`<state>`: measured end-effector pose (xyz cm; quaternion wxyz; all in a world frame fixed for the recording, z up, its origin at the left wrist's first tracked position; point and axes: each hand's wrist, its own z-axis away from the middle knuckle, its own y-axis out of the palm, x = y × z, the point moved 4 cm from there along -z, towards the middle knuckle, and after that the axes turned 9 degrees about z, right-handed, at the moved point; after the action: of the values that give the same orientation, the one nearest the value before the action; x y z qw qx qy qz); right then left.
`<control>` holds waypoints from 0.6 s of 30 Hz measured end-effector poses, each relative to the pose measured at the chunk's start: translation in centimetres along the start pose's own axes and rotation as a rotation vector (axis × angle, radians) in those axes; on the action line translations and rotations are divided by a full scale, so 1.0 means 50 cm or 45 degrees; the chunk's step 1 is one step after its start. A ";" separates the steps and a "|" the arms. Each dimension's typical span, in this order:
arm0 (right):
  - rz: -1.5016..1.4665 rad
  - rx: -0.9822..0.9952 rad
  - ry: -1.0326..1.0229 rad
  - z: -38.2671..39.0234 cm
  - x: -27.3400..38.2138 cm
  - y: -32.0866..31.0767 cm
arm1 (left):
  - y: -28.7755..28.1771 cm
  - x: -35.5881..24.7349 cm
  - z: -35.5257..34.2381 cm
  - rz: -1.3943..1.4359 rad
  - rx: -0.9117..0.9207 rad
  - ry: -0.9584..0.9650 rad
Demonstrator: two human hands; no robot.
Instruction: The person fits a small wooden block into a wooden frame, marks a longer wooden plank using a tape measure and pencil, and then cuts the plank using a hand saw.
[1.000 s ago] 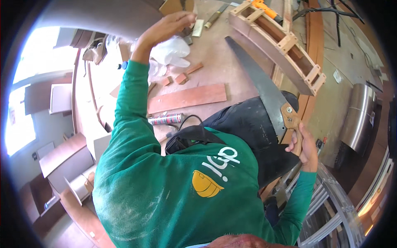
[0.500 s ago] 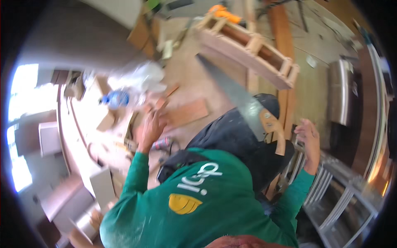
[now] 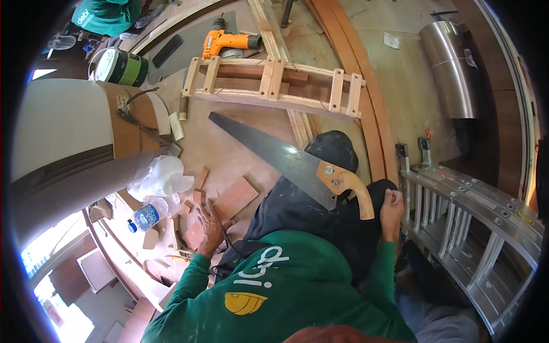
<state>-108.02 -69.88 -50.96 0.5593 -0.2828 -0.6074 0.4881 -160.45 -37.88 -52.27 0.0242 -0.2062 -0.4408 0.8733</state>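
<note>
My left hand (image 3: 210,226) is low at the left of my legs, fingers loosely extended and apart beside small reddish wood offcuts (image 3: 199,196) and a dark cable; a flat reddish board (image 3: 235,197) lies just beyond. My right hand (image 3: 392,207) rests at my right knee, fingers curled, nothing visible in them. A handsaw (image 3: 286,160) lies across my legs, wooden handle to the right and blade tip toward upper left. A clear bottle with blue label (image 3: 146,216) and crumpled plastic (image 3: 157,177) lie left of my left hand.
Ahead lies a slatted wooden frame (image 3: 273,83), with an orange drill (image 3: 225,41) behind it, a bucket (image 3: 117,68) and a phone (image 3: 167,50). A co-worker (image 3: 108,17) in green is at upper left. At right are an aluminium ladder (image 3: 474,234) and a steel cylinder (image 3: 449,68).
My left hand has come down from high up to beside the offcuts. My right hand has let go of the saw, which stays on my legs. The view has turned.
</note>
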 end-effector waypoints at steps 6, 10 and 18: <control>0.165 0.107 0.064 -0.020 0.087 0.000 | 0.002 0.014 -0.008 0.015 -0.009 -0.012; 0.145 0.060 0.032 -0.023 0.070 0.002 | 0.007 0.019 -0.013 0.000 -0.040 0.020; 0.092 0.044 0.095 -0.009 0.064 -0.023 | -0.004 0.008 -0.013 -0.011 -0.007 -0.007</control>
<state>-108.03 -67.33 -48.69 0.5684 -0.3129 -0.5669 0.5076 -160.58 -37.20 -52.60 0.0262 -0.2020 -0.4442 0.8725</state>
